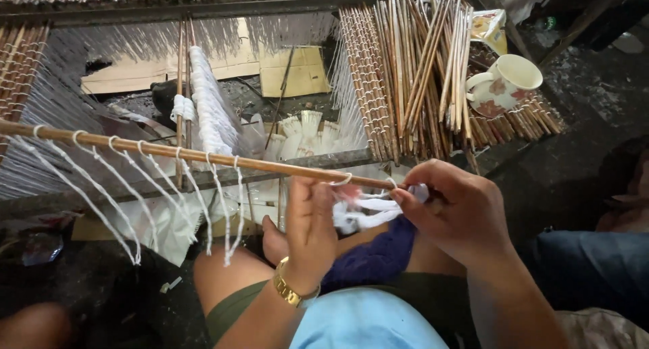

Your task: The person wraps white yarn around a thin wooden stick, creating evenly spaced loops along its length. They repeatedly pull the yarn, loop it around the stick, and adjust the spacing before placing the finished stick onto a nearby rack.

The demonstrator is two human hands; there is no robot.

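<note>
Left hand (309,230) pinches the stick (169,151) near its right end, right hand (456,210) pinches white string (365,210) just beside it; string loops hang along the stick, mug (503,84) sits on the sticks (412,72) beyond

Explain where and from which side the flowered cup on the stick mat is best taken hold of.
Grip the cup by its looped handle, coming from the left. The cup lies tilted, mouth up and right, on the stick mat, with the handle free on its left side.
</note>
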